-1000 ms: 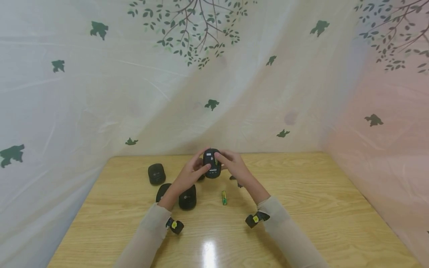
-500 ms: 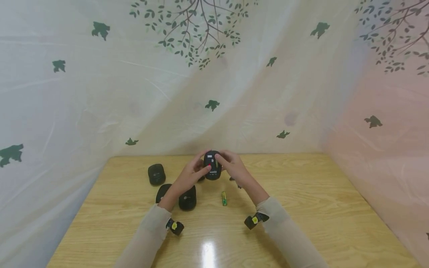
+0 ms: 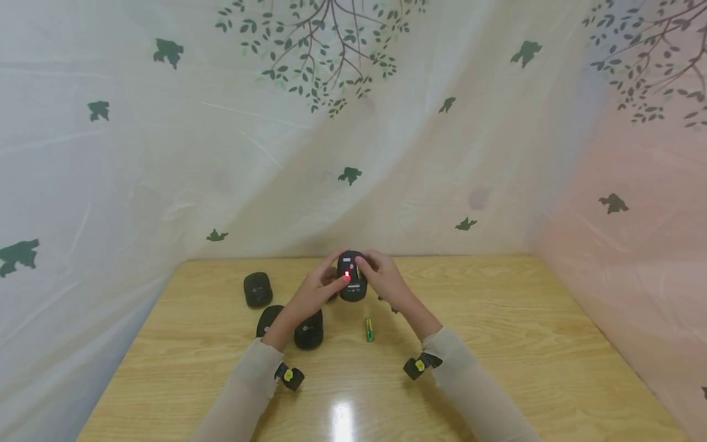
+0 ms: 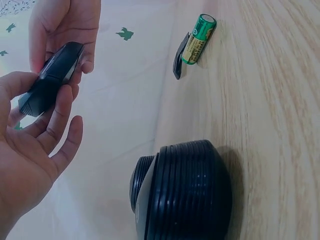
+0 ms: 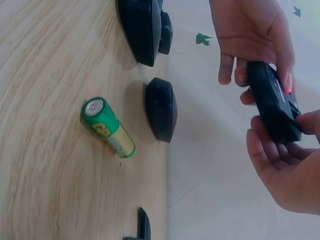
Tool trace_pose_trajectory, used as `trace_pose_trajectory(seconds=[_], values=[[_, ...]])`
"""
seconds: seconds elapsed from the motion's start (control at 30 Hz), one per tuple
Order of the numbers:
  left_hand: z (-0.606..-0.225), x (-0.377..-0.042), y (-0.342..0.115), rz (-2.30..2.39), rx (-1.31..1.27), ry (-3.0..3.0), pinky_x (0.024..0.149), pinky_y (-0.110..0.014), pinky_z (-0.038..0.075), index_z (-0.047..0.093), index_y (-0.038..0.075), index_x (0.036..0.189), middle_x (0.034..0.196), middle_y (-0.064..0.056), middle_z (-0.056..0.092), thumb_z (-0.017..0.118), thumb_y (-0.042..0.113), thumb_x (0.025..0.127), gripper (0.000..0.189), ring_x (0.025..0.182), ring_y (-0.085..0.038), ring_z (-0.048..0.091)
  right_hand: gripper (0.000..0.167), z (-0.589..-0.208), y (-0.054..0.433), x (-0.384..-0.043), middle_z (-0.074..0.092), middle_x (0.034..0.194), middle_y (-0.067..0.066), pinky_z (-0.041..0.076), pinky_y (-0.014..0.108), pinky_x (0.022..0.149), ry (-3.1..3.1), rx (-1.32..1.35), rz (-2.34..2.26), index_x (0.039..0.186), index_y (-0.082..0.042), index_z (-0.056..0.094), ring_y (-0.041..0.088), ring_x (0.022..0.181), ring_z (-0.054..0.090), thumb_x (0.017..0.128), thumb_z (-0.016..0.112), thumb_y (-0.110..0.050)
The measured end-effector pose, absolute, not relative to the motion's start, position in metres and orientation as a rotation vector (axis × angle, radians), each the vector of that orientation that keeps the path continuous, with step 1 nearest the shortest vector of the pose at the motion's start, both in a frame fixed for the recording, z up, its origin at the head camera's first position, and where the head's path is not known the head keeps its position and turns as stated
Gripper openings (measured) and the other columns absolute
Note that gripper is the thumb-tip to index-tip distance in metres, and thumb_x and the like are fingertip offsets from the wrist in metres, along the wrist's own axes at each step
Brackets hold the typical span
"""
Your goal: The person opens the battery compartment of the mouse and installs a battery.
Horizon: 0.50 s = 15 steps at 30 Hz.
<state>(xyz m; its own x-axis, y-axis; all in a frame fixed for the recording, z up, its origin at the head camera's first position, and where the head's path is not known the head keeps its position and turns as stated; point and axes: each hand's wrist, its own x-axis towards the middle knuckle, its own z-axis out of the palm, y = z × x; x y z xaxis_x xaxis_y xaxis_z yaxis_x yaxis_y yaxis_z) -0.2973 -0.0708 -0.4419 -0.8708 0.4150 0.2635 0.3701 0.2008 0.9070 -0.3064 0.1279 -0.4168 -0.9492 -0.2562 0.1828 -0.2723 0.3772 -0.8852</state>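
Both hands hold a black computer mouse (image 3: 353,292) above the table, its underside towards the head camera. The left hand (image 3: 309,298) grips its left side, fingers curled beneath, thumb on the underside beside a glowing red light. On the opposite side the right hand (image 3: 390,283) grips the mouse, its thumb pressing near an open slot where a yellow-green strip, apparently a battery, shows. The right wrist view has the held mouse (image 5: 270,107) tilted between both hands. A loose green-and-yellow battery (image 3: 369,329) lies on the table below the hands.
Three other black mice sit left: one at the back (image 3: 258,290), a second mouse (image 3: 269,319) partly behind the left arm, a third mouse (image 3: 309,331) beside it. Another mouse (image 5: 161,110) is mostly hidden behind the left hand. A small black piece (image 4: 179,57) lies near the battery.
A red light has come on at the mouse's underside by the left thumb and grown brighter. The hands and mouse have barely shifted; the right thumb stays near the slot.
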Motion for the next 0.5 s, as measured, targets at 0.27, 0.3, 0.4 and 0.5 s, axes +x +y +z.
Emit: trace_pose_trajectory(seconds=[0.27,0.3,0.4,0.5], values=[[-0.445,-0.297,-0.071,1.765,0.803,2.434,0.074,-0.03,0.049,0.036,0.016,0.159,0.101,-0.018,0.069,0.062,0.016,0.103,0.062,0.084,-0.018,0.062,0.044,-0.421,0.138,-0.312,0.07,0.12,0.017,0.058,0.034,0.081,-2.673,0.56,1.715,0.133,-0.001,0.062,0.019,0.096,0.068,0.108,0.051,-0.035],[-0.445,-0.297,-0.071,1.764,0.809,2.433,0.073,-0.029,0.049,0.036,0.017,0.158,0.1,-0.018,0.068,0.062,0.016,0.103,0.062,0.084,-0.019,0.062,0.045,-0.421,0.14,-0.313,0.07,0.12,0.017,0.058,0.037,0.082,-2.695,0.57,1.701,0.133,-0.001,0.062,0.02,0.097,0.068,0.108,0.051,-0.036],[-0.446,-0.297,-0.072,1.776,0.81,2.417,0.073,-0.027,0.05,0.036,0.019,0.158,0.103,-0.019,0.069,0.062,0.014,0.103,0.062,0.086,-0.019,0.062,0.045,-0.42,0.147,-0.316,0.071,0.117,0.016,0.058,0.043,0.085,-2.738,0.632,1.669,0.133,-0.003,0.063,0.024,0.098,0.068,0.108,0.049,-0.037],[-0.448,-0.297,-0.074,1.793,0.799,2.398,0.075,-0.027,0.051,0.035,0.02,0.159,0.107,-0.022,0.069,0.061,0.013,0.103,0.062,0.089,-0.019,0.064,0.042,-0.417,0.154,-0.316,0.071,0.11,0.018,0.057,0.047,0.085,-2.764,0.676,1.644,0.131,-0.001,0.063,0.031,0.096,0.069,0.109,0.047,-0.033]])
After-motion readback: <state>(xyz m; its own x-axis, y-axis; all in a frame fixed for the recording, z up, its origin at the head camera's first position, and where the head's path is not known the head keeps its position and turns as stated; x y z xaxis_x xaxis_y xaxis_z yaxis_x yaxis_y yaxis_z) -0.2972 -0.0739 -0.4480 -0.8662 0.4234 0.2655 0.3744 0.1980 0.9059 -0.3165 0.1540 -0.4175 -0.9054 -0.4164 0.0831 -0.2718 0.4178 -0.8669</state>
